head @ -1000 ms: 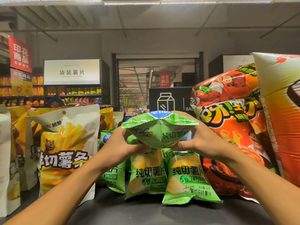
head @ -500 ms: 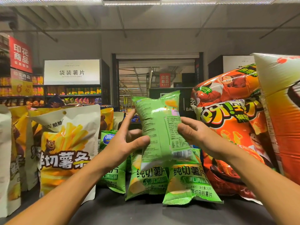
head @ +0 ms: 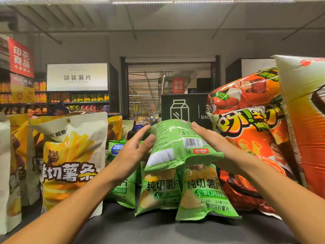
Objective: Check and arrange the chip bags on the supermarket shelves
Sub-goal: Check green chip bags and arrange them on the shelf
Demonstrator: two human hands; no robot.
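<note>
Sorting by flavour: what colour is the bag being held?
Light green held bag, barcode side facing up; the head view shows it.

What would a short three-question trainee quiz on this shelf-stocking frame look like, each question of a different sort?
1. True or false: the held green bag shows its barcode side to the camera.
2. Multiple choice: which hands touch that bag? A) only the left hand; B) only the right hand; C) both.
3. Short answer: what stands on the shelf directly below the held bag?

Key:
1. True.
2. C, one hand on each side.
3. Upright green chip bags of the same colour, facing front, between the yellow fries bag and the orange bags.
</note>
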